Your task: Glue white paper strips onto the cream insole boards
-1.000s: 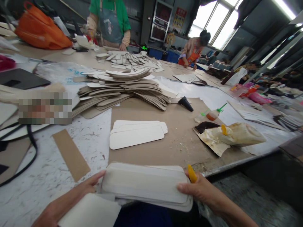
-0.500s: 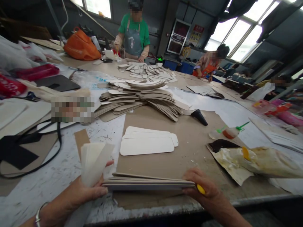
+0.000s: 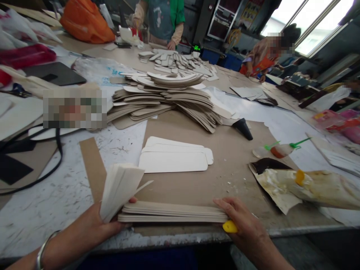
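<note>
Table's near edge (image 3: pixel 168 240) — stack (image 3: pixel 174 213) between hands (image 3: pixel 108 221) (image 3: pixel 244 225)

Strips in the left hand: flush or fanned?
Fanned. The pale strips in the left hand spread apart at their upper ends, and one thin strip slants out to the right of the bundle.

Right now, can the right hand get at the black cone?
Probably, once freed: the right hand is gripping the board stack, with a yellow piece at its fingers. Between hand and black cone, I see only crumbs on the brown sheet.
</note>
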A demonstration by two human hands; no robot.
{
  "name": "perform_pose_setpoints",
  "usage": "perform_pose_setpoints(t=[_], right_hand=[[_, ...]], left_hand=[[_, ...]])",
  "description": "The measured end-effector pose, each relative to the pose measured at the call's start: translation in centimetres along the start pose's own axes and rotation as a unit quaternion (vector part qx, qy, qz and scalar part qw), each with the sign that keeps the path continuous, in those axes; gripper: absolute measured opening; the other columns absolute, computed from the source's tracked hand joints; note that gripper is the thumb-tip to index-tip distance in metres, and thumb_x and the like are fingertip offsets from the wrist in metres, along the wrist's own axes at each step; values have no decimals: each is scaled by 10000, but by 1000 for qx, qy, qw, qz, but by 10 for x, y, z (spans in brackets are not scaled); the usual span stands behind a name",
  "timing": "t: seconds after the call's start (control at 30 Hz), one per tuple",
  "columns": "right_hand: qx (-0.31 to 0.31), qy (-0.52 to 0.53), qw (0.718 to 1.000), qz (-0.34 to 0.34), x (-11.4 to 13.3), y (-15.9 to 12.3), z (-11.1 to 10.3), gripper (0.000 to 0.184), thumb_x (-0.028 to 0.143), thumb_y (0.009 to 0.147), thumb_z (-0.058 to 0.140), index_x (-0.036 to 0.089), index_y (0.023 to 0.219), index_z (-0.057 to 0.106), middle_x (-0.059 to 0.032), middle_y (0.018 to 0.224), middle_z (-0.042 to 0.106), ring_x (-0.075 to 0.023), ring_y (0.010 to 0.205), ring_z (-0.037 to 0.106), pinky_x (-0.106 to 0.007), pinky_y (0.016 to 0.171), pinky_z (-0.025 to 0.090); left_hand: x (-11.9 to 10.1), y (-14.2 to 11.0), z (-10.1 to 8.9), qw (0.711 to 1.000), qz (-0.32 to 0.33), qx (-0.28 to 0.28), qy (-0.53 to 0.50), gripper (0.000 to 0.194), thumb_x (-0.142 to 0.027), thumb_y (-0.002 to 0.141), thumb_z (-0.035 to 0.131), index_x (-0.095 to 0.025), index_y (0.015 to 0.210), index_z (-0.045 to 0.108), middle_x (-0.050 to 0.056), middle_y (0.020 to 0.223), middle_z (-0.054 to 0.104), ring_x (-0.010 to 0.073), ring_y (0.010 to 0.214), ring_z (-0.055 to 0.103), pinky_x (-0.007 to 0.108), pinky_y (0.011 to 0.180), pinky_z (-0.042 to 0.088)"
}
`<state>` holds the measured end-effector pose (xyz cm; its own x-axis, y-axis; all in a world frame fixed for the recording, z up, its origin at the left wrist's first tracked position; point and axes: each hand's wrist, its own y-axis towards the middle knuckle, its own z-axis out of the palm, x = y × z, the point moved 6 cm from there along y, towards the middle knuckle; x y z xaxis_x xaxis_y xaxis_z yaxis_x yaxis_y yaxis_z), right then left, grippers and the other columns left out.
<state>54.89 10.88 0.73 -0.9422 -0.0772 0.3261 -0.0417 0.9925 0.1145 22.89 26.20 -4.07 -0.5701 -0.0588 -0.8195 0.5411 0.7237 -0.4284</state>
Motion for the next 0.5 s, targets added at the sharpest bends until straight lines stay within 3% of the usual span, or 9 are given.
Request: perform_pose_setpoints(t=[0.27,0.5], right_hand=[[6,-12,1000,-10,2,-2,1,668,0,678,376,239,1298,445,-93,1068,570,-218,980,585,-301,776,522],[-1,-34,999,-35,7,2,-6,602,5,719,385,221,1275,462,-92,1016,604,-204,908,616,-267,706,541]], left_hand=[[-2,-2,-5,998,-29,-34,39,465,-531,606,661,-263,985,681,25,1007,702,301,999,622,319,897,490],[-4,-5,-6,998,-47,-34,40,464,-485,594,654,-265,1002,685,20,1026,695,304,1003,614,345,943,459]])
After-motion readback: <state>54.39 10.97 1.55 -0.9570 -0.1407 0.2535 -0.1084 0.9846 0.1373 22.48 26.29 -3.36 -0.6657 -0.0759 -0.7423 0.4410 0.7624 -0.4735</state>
